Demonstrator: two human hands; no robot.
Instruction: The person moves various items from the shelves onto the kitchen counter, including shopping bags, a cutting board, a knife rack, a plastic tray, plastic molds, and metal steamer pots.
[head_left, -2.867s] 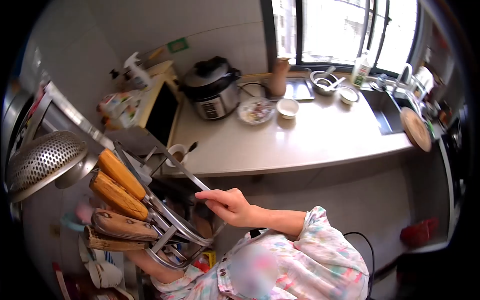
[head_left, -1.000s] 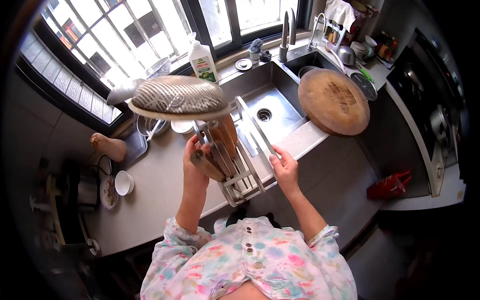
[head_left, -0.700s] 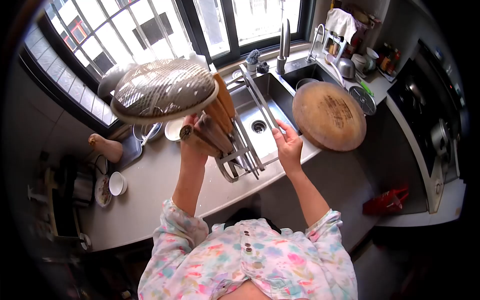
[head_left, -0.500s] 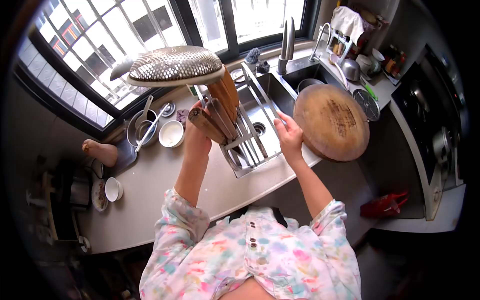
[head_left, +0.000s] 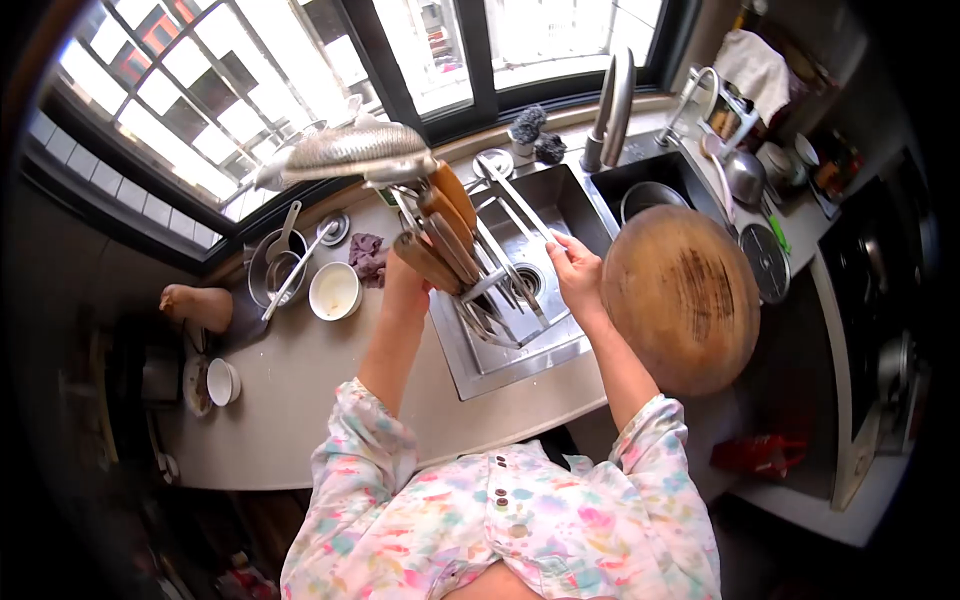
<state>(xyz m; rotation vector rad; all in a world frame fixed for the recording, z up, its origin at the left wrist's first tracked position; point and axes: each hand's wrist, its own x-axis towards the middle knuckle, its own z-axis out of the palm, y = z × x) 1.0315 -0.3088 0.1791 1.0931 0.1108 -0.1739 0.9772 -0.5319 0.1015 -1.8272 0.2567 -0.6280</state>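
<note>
A metal knife rack (head_left: 482, 285) is held tilted in the air over the sink (head_left: 470, 370), between my two hands. My left hand (head_left: 403, 283) is closed around its left side, partly hidden behind the handles. My right hand (head_left: 577, 278) pinches a metal bar on its right side. Several wooden-handled knives (head_left: 447, 245) stand in the rack with their blades pointing down. At its far upper left is a perforated metal strainer (head_left: 350, 150). Just right of my right hand is a round wooden cutting board (head_left: 685, 310); what supports it is hidden.
Left on the counter (head_left: 320, 400) are a white bowl (head_left: 335, 291), a pot (head_left: 275, 262), a purple cloth (head_left: 367, 260), a small white cup (head_left: 223, 381) and a squash (head_left: 197, 306). A tall faucet (head_left: 612, 110) rises behind the sink. A stove (head_left: 875, 260) stands far right.
The rack has tilted and come lower, and the strainer now looks more edge-on. The cutting board appears lower and further right. The whole view has shifted too. Both hands keep their hold.
</note>
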